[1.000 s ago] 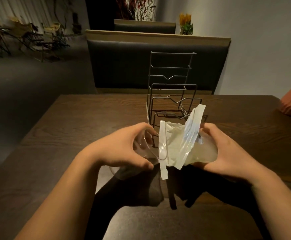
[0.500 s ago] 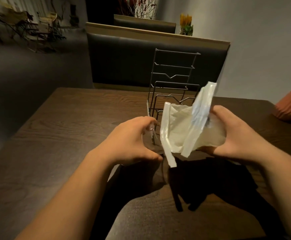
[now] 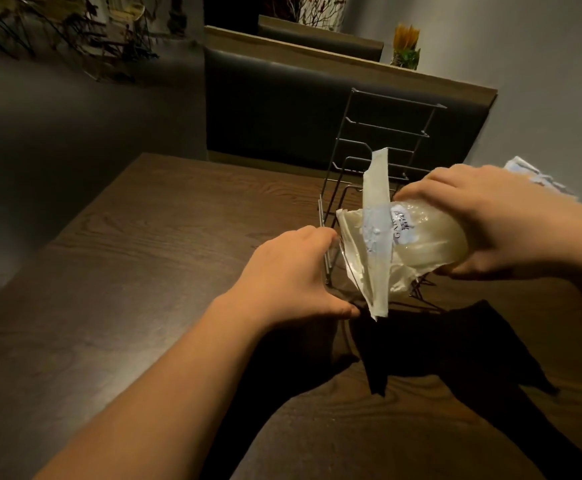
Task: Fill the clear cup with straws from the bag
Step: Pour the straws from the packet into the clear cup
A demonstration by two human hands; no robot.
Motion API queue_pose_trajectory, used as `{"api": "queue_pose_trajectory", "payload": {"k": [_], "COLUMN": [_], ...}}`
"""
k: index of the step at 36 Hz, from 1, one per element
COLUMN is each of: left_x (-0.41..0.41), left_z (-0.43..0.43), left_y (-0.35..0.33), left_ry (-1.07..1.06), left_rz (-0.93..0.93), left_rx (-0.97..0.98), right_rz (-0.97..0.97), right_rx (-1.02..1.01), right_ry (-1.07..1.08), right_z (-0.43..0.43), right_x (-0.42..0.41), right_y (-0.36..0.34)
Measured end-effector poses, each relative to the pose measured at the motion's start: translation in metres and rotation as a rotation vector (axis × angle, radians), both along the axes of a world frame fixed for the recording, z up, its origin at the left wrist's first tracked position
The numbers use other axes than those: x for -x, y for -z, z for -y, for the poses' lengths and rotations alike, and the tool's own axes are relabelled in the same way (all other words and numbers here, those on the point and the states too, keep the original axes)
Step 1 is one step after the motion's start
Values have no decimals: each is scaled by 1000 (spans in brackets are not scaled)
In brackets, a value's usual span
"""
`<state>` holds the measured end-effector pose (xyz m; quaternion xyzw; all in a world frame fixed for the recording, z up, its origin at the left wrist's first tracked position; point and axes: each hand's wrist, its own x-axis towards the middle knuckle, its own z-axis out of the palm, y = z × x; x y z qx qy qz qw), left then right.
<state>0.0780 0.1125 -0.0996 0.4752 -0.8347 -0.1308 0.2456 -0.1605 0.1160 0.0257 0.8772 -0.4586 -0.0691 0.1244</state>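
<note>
Head view, one entry: pouring stage of the cup-filling task.

- Left hand (image 3: 293,275): fingers and thumb curled round the clear cup (image 3: 336,271), holding it low over the table (image 3: 137,244), just in front of the wire rack (image 3: 386,143).
- Right hand (image 3: 500,220): fingers wrapped over the closed end of the bag (image 3: 428,237), thumb beneath. The bag is tipped on its side, its open flaps hanging down against the cup's rim.
- Step in hand, as judged: bringing the bag's mouth to the cup. No straws show in the cup.
- Next move, as judged: raise the bag's closed end higher and get the loose flaps clear of the rim, so that the contents slide into the cup rather than past it. The left hand has to keep the cup steady and upright.
- Hard to make out: the cup is nearly invisible, only faint glints and a rim line beside the left fingers. Its base and whether it touches the table cannot be told.
- Hidden: single straws cannot be picked out, as the bag shows only a pale mass.
- Cut off: a white and blue item (image 3: 538,178) behind the right hand is unidentifiable.
- Background: dark bench (image 3: 282,109) beyond the table.
</note>
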Motion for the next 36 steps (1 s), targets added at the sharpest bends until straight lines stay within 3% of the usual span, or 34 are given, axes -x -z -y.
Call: {"api": "queue_pose_trajectory", "payload": {"k": [9, 22, 36], "left_x": [-8, -13, -15], "left_z": [1, -4, -3], "left_y": [-3, -7, -2], "left_ry": [-26, 17, 67], "left_rz": [-7, -61, -8], "left_rx": [-18, -7, 53], "right_rz": [147, 188, -72], "right_rx": [-33, -115, -93], "right_ry": [-38, 20, -41], "right_z": [5, 7, 5], "right_x": [7, 17, -3], "right_y": [12, 30, 4]}}
